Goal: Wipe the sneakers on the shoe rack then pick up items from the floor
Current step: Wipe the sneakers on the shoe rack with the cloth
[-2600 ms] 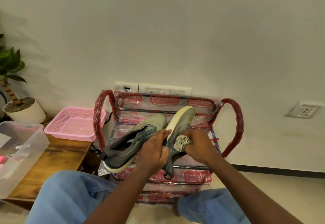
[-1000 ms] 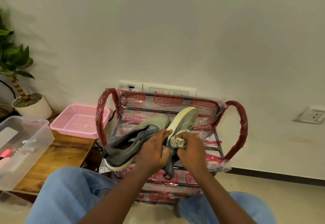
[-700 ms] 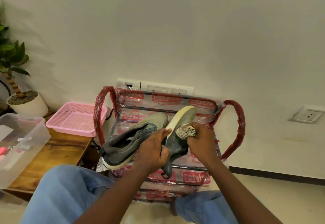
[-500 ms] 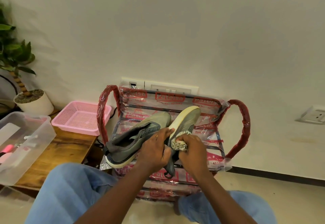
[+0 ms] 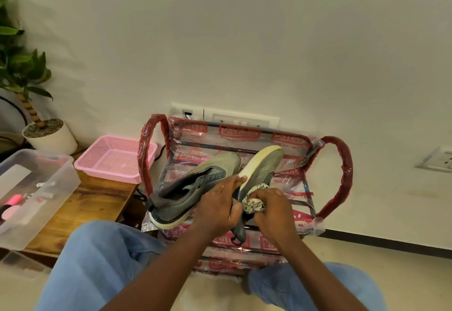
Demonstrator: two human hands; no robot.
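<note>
Sneaker [image 5: 263, 167] in left hand [image 5: 217, 209], against cloth [image 5: 254, 203]

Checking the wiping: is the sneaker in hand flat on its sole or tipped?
Tipped: the sneaker is on edge, sole facing left, gripped by the left hand; the right hand holds a cloth against it.

Domestic interior, a corner of a home. A plastic-wrapped shoe rack [image 5: 339, 169] stands against a plain painted wall [image 5: 244, 41] with sockets [image 5: 241, 120], above a dark skirting [image 5: 391, 245] and pale floor [image 5: 411, 276]; beside it a low wooden table [image 5: 97, 204] carries a potted plant [image 5: 23, 71], a pink basket [image 5: 115, 160] and a clear storage box [image 5: 36, 188].
</note>
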